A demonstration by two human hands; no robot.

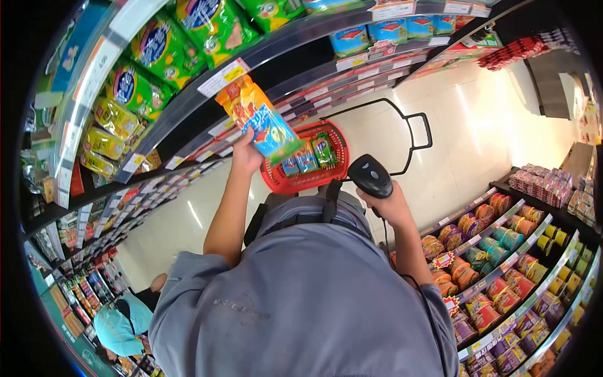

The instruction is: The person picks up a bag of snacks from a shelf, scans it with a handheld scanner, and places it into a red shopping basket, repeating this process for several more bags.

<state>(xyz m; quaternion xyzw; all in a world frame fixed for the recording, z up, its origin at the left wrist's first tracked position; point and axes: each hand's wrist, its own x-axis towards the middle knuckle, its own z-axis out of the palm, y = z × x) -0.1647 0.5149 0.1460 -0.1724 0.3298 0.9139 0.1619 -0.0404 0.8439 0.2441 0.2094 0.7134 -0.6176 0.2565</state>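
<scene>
My left hand [247,152] grips an orange-and-blue snack packet [259,119] by its lower left edge, up beside the shelf. In my right hand [391,202] is a black barcode scanner [370,176], its cable running down along my forearm. Below and between the hands stands a red shopping basket [342,151]. Inside it lie blue packets [306,158] and a green packet [323,149]. The snack packet overlaps the basket's left side in this view.
A shelf [207,81] with green snack bags [204,28] curves along the upper left. Tubs of instant noodles [483,312] fill the racks at lower right. A black handle frame [411,129] extends beyond the basket over the pale floor [452,100]. At lower left is a person in a turquoise cap [119,327].
</scene>
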